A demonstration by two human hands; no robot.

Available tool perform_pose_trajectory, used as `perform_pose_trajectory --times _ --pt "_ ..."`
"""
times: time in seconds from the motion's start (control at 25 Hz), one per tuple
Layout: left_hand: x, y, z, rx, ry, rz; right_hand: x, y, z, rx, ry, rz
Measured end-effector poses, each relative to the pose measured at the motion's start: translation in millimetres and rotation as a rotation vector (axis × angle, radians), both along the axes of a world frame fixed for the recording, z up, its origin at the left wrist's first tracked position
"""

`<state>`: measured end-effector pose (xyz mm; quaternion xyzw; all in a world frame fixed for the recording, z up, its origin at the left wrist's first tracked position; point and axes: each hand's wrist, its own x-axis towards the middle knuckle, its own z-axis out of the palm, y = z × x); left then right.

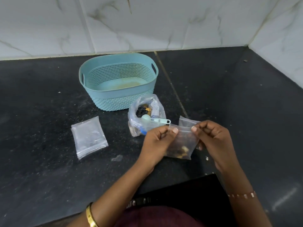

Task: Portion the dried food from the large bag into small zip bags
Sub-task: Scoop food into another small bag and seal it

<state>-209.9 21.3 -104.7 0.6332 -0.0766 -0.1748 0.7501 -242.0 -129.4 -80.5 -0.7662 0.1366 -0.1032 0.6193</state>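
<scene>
Lying flat at nine o'clock on the black counter (41, 128), a stack of empty zip bags (89, 136) is seen with its long axis running from eleven to five o'clock. A pale blue basket (118, 95) is set at twelve o'clock, near the tiled wall (147, 22). Just in front of it, at its five o'clock, the large bag (146, 113) stands with its mouth open upward, dried food visible inside; a pale blue scoop (155, 120) is laid across its rim, handle pointing to three o'clock. Near the middle, a small zip bag (182, 141) is held upright above the counter, its sealing edge on top and running roughly nine to three, a little food gathered at the bottom. Its top left corner is pinched by the curled fingers of the left hand (157, 141), its top right by the right hand (211, 140). Marbled white tiles meet in a corner at two o'clock.
</scene>
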Motion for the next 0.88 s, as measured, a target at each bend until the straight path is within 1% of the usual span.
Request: perform_pose_trajectory --times 0.12,0.24,0.32,0.4,0.56,0.64,0.68,0.8,0.84,0.88 --pt "-4 -12 -19 0.165 -0.067 -0.054 -5 -11 -15 -0.003 0.038 -0.134" --pt "-6 -16 -28 0.302 -0.159 -0.001 -5 -15 -20 0.047 0.079 -0.168" --pt "-4 -20 -27 0.345 -0.208 0.027 -1 -13 -20 -0.004 0.096 -0.162" --pt "-1 -27 -26 0.372 -0.255 0.045 5 -13 -20 -0.070 0.077 -0.211" --pt "6 -32 -20 0.429 -0.280 0.038 14 -12 -21 -0.153 0.056 -0.273" --pt "6 -28 -18 0.447 -0.292 0.034 16 -7 -20 -0.249 0.044 -0.283" --pt "3 -24 -17 0.437 -0.295 0.044 15 -3 -18 -0.328 0.014 -0.293" --pt "-6 -6 -14 0.420 -0.315 0.117 18 13 -8 -0.657 -0.183 -0.325" --pt "-10 1 -11 0.407 -0.327 0.146 20 20 -4 -0.741 -0.259 -0.322" --pt "-12 8 -8 0.383 -0.351 0.176 23 26 0 -0.781 -0.324 -0.306"
